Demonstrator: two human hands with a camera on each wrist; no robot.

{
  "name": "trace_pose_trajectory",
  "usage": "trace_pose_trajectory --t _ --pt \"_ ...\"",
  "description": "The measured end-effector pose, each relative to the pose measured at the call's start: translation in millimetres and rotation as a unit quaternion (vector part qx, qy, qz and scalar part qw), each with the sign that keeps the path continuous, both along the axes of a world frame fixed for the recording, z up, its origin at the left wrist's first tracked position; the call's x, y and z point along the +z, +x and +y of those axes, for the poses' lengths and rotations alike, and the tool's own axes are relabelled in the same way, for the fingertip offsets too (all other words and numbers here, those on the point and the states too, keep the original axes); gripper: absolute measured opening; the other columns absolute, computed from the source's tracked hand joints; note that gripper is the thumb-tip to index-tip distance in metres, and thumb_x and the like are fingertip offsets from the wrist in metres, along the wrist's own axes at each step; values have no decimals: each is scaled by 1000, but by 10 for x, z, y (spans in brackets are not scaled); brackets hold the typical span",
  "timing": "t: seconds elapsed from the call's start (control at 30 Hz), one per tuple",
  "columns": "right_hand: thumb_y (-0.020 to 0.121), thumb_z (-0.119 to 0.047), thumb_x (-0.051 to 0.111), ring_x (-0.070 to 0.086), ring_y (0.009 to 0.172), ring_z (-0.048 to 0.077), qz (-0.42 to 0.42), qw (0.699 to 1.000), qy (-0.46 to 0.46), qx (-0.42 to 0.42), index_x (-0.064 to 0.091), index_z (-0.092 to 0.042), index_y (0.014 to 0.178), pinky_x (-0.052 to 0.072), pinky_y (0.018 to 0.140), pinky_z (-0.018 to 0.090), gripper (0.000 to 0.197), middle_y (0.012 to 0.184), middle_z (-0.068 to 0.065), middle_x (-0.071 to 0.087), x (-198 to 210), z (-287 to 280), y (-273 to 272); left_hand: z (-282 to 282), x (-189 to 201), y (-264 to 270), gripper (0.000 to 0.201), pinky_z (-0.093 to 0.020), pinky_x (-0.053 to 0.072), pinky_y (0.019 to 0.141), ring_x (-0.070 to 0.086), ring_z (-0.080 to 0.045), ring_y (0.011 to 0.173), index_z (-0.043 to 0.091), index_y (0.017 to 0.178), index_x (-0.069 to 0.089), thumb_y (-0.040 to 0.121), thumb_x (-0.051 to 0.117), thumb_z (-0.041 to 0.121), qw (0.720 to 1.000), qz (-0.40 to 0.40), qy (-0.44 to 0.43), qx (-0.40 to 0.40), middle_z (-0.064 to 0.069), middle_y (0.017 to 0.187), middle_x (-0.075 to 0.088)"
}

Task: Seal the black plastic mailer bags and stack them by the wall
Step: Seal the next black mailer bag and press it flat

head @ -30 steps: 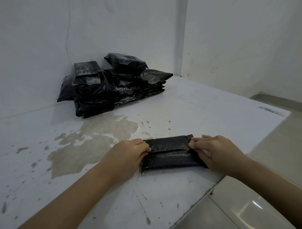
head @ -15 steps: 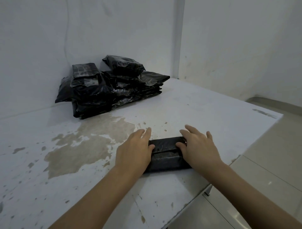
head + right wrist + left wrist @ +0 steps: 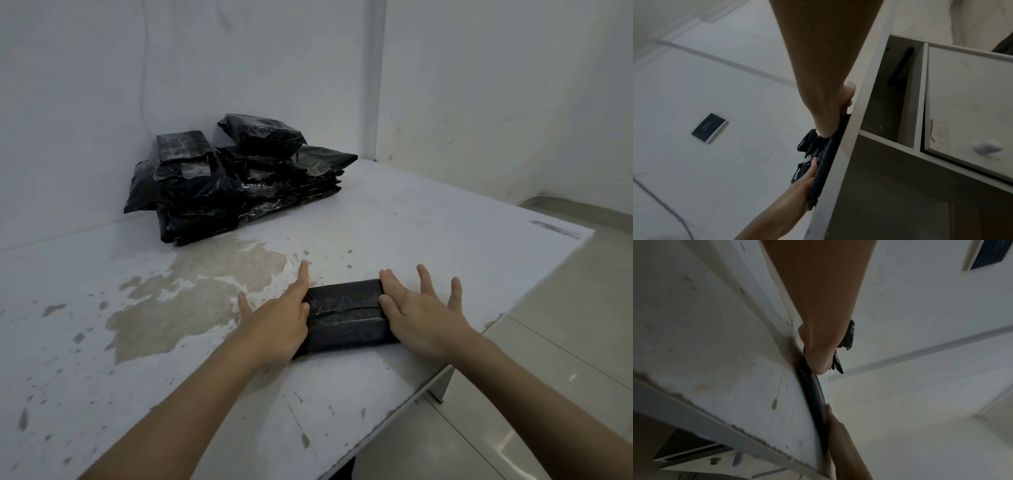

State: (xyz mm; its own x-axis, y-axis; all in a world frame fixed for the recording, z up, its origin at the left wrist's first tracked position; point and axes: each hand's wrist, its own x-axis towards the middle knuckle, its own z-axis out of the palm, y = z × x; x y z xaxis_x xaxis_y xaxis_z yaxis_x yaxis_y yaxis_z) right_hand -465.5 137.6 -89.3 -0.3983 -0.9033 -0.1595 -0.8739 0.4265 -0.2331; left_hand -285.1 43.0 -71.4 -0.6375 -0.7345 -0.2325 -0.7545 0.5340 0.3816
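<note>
Bag (image 3: 346, 313): lies flat on the worktop (image 3: 428, 219) near its front edge, between the two hands, its folded flap running across the top face from one set of fingers to the other.
Left hand (image 3: 277, 322): rests flat on the bag's left end, fingers (image 3: 303, 277) straight and together, reaching past the bag's far edge onto the worktop; nothing is gripped.
Right hand (image 3: 419, 317): lies flat over the bag's right end, fingers (image 3: 424, 277) straight and splayed, tips past the far edge; it holds nothing either.
Why flat palms: by my reading, both hands press the flap down so the adhesive strip takes along its whole length; a hand at each end keeps the bag from sliding and the flap from lifting.
Why here: the bag sits close to the body, where pressing down is easy, well apart from the stack.
Stack (image 3: 239, 181): sealed black bags piled against the wall (image 3: 85, 120), well beyond the fingertips; probably this bag goes there next.
Bare patch (image 3: 191, 301): worn paint on the worktop, just left of the left fingers.
Writing: none readable on the bag. Some stacked bags show pale taped patches, too small to read. The right wrist view shows a dark card (image 3: 709, 128) on a white surface with a line of print, illegible.
</note>
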Motion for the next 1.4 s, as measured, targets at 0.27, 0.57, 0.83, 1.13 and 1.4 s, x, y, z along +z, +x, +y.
trace_pose_trajectory --t 0.27,0.57,0.83,1.13,1.4 --pt "103 -38 10 -18 145 20 -42 999 30 18 -3 -30 152 -18 109 58 51 159 -15 -3 105 1 -16 -8 127 -271 90 -42 -2 120 -17 -8 144 29 148 -18 90 38 -12 920 -126 -187 -320 11 157 -21" --pt "104 -35 10 -19 145 16 -43 993 89 64 -4 -30 152 -21 110 55 49 160 -13 0 261 10 -170 -77 85 -180 58 -23 -8 117 2 14 137 31 150 22 94 30 17 966 45 -13 -254 25 153 10" --pt "96 -45 46 17 142 4 -95 991 29 91 39 -38 142 8 118 36 47 144 -19 39 393 -97 -400 -23 -160 -182 67 -20 -22 111 -26 15 133 25 151 22 95 28 61 931 83 -180 -305 23 155 -11" --pt "87 -7 57 53 65 22 -144 929 -191 -282 59 1 81 44 51 23 10 76 11 58 426 -934 -1339 -79 -313 -184 66 -20 -13 114 -15 13 138 42 150 -1 92 17 66 934 122 -161 -294 29 155 -5" --pt "91 -15 56 43 119 36 -60 918 -164 -356 49 -5 107 39 92 39 20 123 18 51 152 -1458 -1430 -143 -460 -222 60 -25 -8 116 -8 9 141 49 148 7 92 15 69 927 153 -166 -299 30 154 2"
